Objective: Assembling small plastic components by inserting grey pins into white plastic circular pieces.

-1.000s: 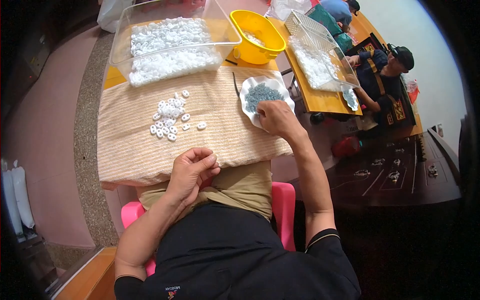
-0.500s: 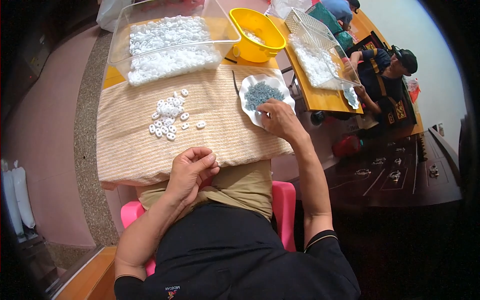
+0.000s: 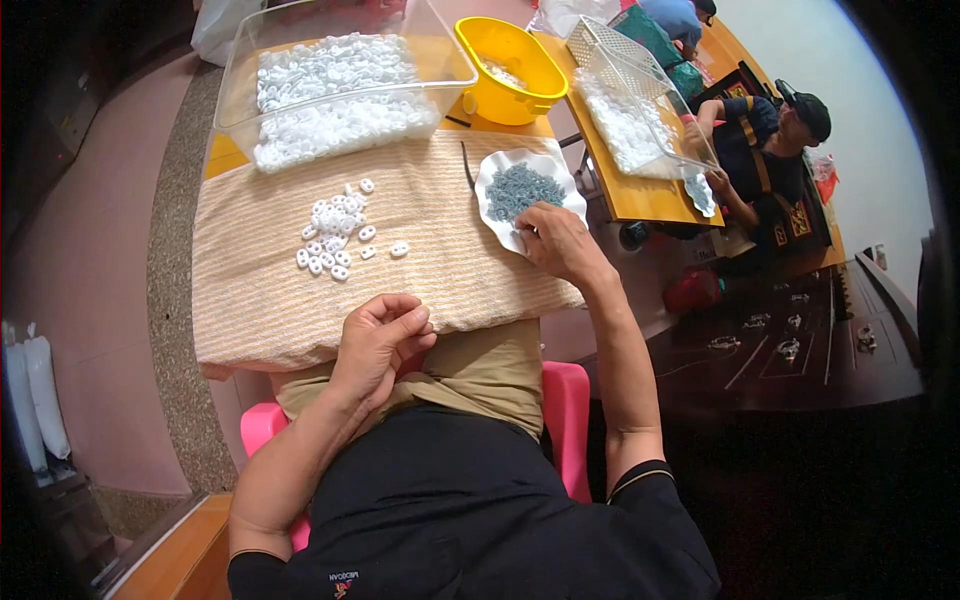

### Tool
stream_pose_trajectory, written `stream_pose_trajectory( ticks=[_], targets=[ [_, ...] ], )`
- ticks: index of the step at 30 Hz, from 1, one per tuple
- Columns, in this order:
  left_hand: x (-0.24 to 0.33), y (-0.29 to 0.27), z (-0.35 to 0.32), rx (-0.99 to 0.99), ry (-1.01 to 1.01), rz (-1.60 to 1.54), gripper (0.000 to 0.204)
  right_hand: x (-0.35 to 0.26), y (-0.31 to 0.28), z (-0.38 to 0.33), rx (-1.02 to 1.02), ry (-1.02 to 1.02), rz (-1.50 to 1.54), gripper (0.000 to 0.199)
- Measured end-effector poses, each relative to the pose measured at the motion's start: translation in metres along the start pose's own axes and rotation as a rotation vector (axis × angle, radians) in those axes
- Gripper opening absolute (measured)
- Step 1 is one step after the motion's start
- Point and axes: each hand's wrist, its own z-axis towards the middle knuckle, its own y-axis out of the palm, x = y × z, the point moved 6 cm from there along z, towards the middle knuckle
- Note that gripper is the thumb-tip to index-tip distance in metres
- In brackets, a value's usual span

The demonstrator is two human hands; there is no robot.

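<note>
The right hand [image 3: 562,240] has turned slightly over the scalloped white dish [image 3: 500,228], baring curled fingertips beside the blue-grey pieces [image 3: 522,190] lying there; I can't tell if they grip any. The left hand [image 3: 378,340] stays pinched near the cloth [image 3: 280,300]'s edge, so picking seems unfinished.

Person's hands [image 3: 382,338]: 2
Loose white two-hole pieces [image 3: 338,220]: roughly 30, overlapping, exact count unclear
Small grey-blue pieces [image 3: 522,188]: heaped, too many to count
Striped cloth [image 3: 260,270]: 1
Scalloped white plate [image 3: 558,170] on cloth: 1
Clear plastic bins [image 3: 455,85]: 2
Yellow tub [image 3: 510,103]: 1
Black strips [image 3: 467,165]: 2
Pink chair [image 3: 567,420]: 1
Co-workers [image 3: 765,135] visible: 2
</note>
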Motion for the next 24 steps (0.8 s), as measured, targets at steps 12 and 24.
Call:
stream_pose_trajectory(
  ticks=[12,24],
  targets=[
    [-0.001,-0.001,0.000,0.008,0.000,0.007,0.011,0.005,-0.006,-0.006,0.073,0.110,0.069,0.009],
    [-0.002,-0.001,0.004,-0.018,0.022,-0.010,0.015,-0.063,0.027,-0.027,0.107,0.154,1.168,0.005]
  ],
)
